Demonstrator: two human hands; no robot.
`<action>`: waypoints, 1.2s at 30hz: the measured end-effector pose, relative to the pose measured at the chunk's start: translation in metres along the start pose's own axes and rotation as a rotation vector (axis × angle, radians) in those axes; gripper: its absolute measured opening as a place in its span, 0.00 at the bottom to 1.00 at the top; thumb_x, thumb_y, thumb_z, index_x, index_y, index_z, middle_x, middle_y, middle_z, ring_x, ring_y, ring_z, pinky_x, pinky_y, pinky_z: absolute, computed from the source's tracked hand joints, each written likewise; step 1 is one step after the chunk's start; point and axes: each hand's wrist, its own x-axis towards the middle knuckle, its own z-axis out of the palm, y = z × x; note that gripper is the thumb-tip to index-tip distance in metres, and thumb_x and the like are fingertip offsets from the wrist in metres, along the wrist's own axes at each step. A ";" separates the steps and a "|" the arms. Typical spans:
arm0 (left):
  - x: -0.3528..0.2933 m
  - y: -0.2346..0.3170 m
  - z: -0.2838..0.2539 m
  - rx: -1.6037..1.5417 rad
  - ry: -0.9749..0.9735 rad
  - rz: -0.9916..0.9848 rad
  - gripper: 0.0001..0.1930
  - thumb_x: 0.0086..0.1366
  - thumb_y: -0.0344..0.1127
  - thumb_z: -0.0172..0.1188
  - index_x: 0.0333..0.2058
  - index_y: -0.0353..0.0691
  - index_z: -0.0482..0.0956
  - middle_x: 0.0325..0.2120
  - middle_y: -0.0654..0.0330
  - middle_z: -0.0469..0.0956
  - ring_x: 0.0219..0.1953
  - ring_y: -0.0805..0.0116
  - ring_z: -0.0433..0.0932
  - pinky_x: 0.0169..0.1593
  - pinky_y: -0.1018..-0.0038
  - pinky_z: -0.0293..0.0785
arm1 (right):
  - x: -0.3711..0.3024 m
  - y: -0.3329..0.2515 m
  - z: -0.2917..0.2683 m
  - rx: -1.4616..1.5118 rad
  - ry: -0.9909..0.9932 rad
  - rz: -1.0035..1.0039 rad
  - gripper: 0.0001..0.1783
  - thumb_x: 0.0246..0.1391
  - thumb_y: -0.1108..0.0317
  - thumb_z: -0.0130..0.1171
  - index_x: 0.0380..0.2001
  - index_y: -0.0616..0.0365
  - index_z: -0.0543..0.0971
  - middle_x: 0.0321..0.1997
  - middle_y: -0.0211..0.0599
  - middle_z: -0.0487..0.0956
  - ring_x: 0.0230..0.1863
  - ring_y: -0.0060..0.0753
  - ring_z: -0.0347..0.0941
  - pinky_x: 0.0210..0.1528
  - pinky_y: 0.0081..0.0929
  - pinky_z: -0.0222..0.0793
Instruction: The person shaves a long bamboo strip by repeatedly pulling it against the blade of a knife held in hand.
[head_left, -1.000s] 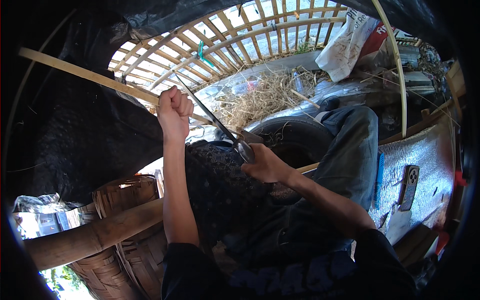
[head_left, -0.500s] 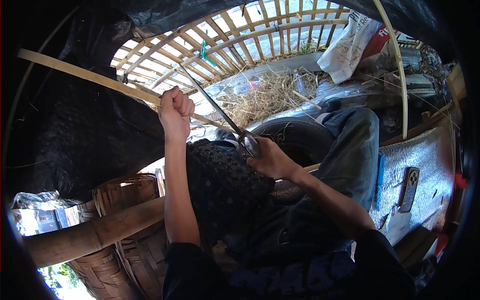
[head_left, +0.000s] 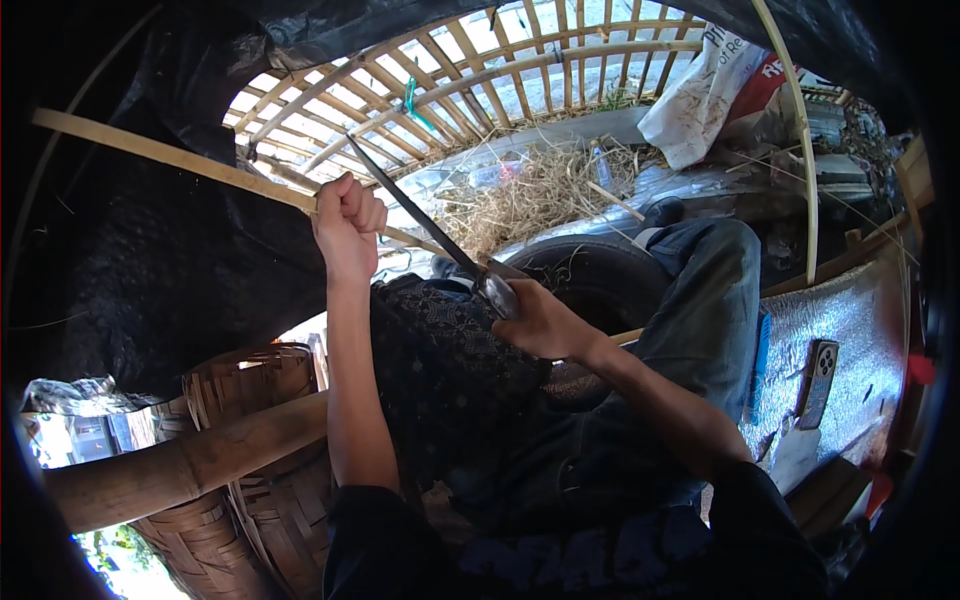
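Observation:
My left hand (head_left: 350, 228) is closed in a fist around a long, flat bamboo strip (head_left: 170, 155). One end of the strip reaches far to the upper left; the other slants down to the right, past the blade. In my right hand (head_left: 545, 322) is a long knife (head_left: 415, 212), gripped by its dark, rounded handle. Its narrow blade points up and left, crossing over the strip just right of my left fist. Dark patterned cloth (head_left: 450, 340) lies over my lap below both hands.
Beyond my knees lie a tire (head_left: 600, 285) and a heap of straw-like shavings (head_left: 540, 200), before a slatted bamboo fence (head_left: 460, 85). A thick bamboo pole (head_left: 200, 460) and woven baskets (head_left: 190, 540) stand at lower left. A phone (head_left: 818, 385) rests on a silvery sheet (head_left: 860, 330) at right.
The knife's blade has turned slightly, its tip shifting a little to the left, and its flat looks darker. My left hand and the strip have moved very slightly left.

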 end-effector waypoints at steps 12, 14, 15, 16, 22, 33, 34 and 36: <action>0.003 0.004 -0.009 -0.006 0.039 0.022 0.21 0.59 0.36 0.43 0.11 0.48 0.45 0.07 0.70 0.41 0.11 0.78 0.39 0.18 0.75 0.37 | 0.016 0.058 -0.010 -0.012 -0.182 0.332 0.07 0.41 0.73 0.50 0.25 0.67 0.70 0.17 0.33 0.72 0.17 0.21 0.68 0.20 0.20 0.64; 0.003 0.000 -0.002 -0.006 0.056 0.028 0.21 0.59 0.36 0.42 0.11 0.48 0.45 0.07 0.70 0.41 0.11 0.78 0.39 0.18 0.75 0.37 | 0.016 0.034 -0.016 0.030 -0.181 0.262 0.07 0.42 0.73 0.50 0.25 0.67 0.70 0.16 0.33 0.72 0.17 0.20 0.68 0.19 0.19 0.64; 0.004 -0.002 -0.001 -0.002 0.042 0.035 0.21 0.59 0.36 0.42 0.11 0.48 0.45 0.07 0.70 0.41 0.11 0.78 0.39 0.18 0.75 0.37 | 0.017 0.020 -0.018 0.075 -0.180 0.187 0.06 0.42 0.73 0.50 0.25 0.66 0.70 0.16 0.34 0.72 0.16 0.19 0.68 0.18 0.19 0.64; 0.003 -0.001 -0.004 0.002 0.034 0.042 0.21 0.60 0.36 0.42 0.11 0.47 0.45 0.07 0.70 0.42 0.11 0.78 0.39 0.18 0.75 0.37 | 0.018 0.000 -0.020 0.076 -0.192 0.189 0.06 0.42 0.73 0.50 0.25 0.66 0.70 0.16 0.34 0.72 0.16 0.19 0.68 0.18 0.19 0.64; 0.002 0.003 -0.011 0.000 0.202 0.105 0.21 0.59 0.36 0.43 0.11 0.47 0.46 0.08 0.70 0.42 0.12 0.78 0.39 0.17 0.76 0.37 | 0.008 -0.025 -0.027 0.132 -0.254 0.128 0.11 0.42 0.72 0.51 0.30 0.68 0.70 0.15 0.33 0.69 0.12 0.22 0.64 0.15 0.23 0.59; -0.004 0.006 -0.018 -0.032 0.168 0.087 0.21 0.60 0.37 0.40 0.11 0.48 0.45 0.07 0.70 0.41 0.11 0.78 0.38 0.18 0.76 0.38 | 0.025 0.038 -0.053 0.006 -0.339 0.380 0.08 0.39 0.72 0.51 0.25 0.64 0.68 0.11 0.30 0.66 0.11 0.19 0.63 0.11 0.19 0.58; -0.005 0.006 -0.019 -0.040 0.122 0.076 0.21 0.61 0.38 0.41 0.11 0.48 0.45 0.07 0.70 0.41 0.11 0.78 0.38 0.18 0.76 0.38 | 0.030 0.024 -0.056 0.006 -0.341 0.388 0.08 0.39 0.72 0.51 0.25 0.64 0.68 0.11 0.30 0.66 0.11 0.19 0.63 0.11 0.19 0.58; -0.007 0.005 -0.022 -0.047 0.028 0.052 0.22 0.61 0.38 0.41 0.10 0.48 0.44 0.07 0.69 0.42 0.11 0.78 0.38 0.18 0.76 0.38 | 0.038 -0.002 -0.059 0.030 -0.390 0.300 0.08 0.42 0.73 0.51 0.27 0.64 0.66 0.11 0.29 0.65 0.10 0.18 0.62 0.10 0.18 0.57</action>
